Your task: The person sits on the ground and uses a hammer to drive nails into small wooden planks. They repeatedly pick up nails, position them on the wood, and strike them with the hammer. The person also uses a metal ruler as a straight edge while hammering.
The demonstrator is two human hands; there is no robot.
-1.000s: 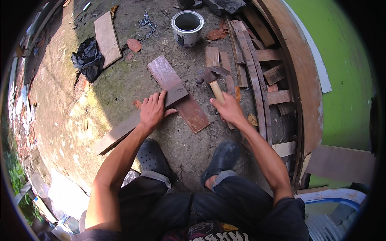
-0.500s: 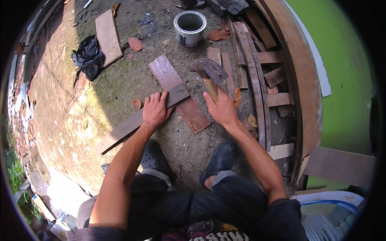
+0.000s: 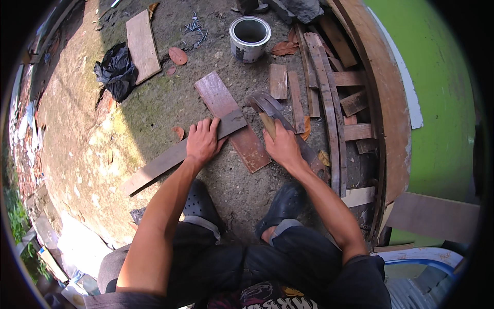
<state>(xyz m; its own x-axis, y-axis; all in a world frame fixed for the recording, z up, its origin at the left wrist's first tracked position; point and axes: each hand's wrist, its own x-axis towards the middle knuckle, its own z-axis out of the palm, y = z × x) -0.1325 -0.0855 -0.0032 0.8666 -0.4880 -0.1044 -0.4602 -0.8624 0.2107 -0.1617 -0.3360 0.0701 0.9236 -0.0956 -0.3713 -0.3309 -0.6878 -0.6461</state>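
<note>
My left hand (image 3: 202,141) is closed over a long grey-brown plank (image 3: 159,167), its fingers curled over the top edge. The plank's far end lies across a shorter reddish board (image 3: 250,149) on the ground, forming a slanted cross. Right of that crossing, my right hand (image 3: 283,147) grips a claw hammer (image 3: 268,122) by its wooden handle. The rusty hammer head is up at the far end, apart from both boards. Partly hidden behind my right hand lies a dark, flat, blade-like piece (image 3: 309,154) with a rusty end.
Ahead stand an open paint can (image 3: 248,44) and scattered nails (image 3: 195,28). A black plastic bag (image 3: 115,72) lies beside a loose board (image 3: 143,49) at the far left. Several wood strips (image 3: 325,92) and a wooden frame (image 3: 396,113) line the right, before a green wall (image 3: 445,103).
My right hand and the hammer have come lower and a little nearer to me, with the head now tilted. My left hand stays on the plank. The view has shifted slightly.
</note>
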